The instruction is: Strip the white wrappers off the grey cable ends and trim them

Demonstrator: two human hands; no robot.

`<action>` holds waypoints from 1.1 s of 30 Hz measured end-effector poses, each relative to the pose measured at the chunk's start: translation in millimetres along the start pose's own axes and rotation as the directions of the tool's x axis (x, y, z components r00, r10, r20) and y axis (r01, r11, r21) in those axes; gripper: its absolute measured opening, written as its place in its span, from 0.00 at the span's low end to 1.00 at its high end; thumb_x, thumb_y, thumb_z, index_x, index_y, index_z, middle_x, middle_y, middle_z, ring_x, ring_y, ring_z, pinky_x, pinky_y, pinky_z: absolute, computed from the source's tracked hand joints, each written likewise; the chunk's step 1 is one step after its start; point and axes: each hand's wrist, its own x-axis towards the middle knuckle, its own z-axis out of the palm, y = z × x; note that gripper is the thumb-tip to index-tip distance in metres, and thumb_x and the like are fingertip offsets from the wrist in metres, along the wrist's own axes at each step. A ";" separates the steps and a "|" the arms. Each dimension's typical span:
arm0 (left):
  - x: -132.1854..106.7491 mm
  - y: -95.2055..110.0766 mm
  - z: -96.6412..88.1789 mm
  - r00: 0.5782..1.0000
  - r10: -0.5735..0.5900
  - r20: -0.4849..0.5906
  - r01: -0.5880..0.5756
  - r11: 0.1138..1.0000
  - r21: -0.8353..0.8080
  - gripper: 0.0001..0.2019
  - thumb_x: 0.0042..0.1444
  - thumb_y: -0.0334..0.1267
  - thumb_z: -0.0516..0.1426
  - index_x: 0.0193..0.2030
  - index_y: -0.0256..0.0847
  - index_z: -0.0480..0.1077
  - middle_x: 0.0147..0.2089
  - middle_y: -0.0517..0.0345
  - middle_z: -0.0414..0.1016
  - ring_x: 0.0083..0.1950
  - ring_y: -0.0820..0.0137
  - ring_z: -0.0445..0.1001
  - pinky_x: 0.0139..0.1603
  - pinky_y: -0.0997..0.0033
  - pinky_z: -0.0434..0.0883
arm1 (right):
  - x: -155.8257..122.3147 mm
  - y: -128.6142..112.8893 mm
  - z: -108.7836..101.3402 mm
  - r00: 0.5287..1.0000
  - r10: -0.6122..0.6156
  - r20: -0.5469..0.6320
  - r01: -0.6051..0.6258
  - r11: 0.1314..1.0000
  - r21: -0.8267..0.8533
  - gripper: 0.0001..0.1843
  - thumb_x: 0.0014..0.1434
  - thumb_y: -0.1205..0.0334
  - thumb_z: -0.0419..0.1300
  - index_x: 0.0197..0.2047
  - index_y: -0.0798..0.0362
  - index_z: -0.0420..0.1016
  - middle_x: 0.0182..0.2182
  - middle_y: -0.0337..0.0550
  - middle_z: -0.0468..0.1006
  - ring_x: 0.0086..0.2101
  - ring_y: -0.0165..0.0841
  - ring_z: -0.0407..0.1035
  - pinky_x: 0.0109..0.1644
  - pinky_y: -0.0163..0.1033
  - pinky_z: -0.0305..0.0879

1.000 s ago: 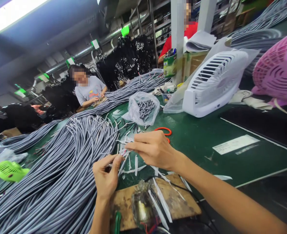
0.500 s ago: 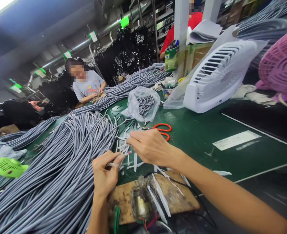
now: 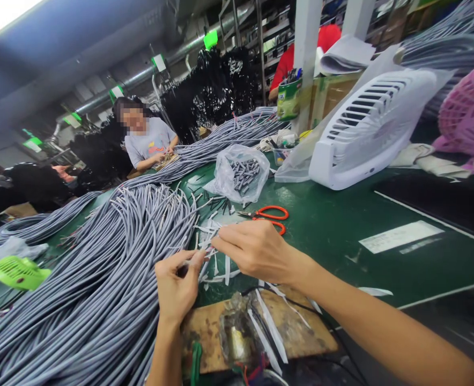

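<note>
My left hand (image 3: 176,284) is closed in a pinch, thumb against forefinger, beside the grey cables (image 3: 112,268). Close to its fingertips, my right hand (image 3: 253,249) pinches too. A small pale piece shows between the two hands, too small to name. Under and behind the fingers lie white strips (image 3: 227,268), scattered on the green table. Scissors with orange handles (image 3: 275,210) rest just beyond my right hand. Below the hands is a worn wooden board (image 3: 301,332) carrying a small metal motor-like device (image 3: 239,340), with white strips hanging over it.
A clear plastic bag (image 3: 221,169) of short grey tube pieces stands behind the scissors. On the right are a white fan (image 3: 321,161), a pink fan (image 3: 468,107) and a paper label (image 3: 400,236). A green fan (image 3: 17,273) lies left. A co-worker (image 3: 150,139) sits across the table.
My right hand has come down and closer to the left, so the fingertips now nearly meet. The whole view has shifted slightly.
</note>
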 end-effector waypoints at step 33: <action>-1.2 -10.8 4.4 0.924 -0.354 0.144 0.374 0.755 -0.538 0.22 0.42 0.54 0.61 0.18 0.34 0.69 0.14 0.66 0.55 0.14 0.83 0.48 0.13 0.82 0.46 | 6.0 -0.7 2.5 0.822 0.461 0.335 -0.494 0.284 0.822 0.14 0.50 0.63 0.61 0.42 0.58 0.71 0.17 0.25 0.47 0.18 0.21 0.42 0.20 0.28 0.42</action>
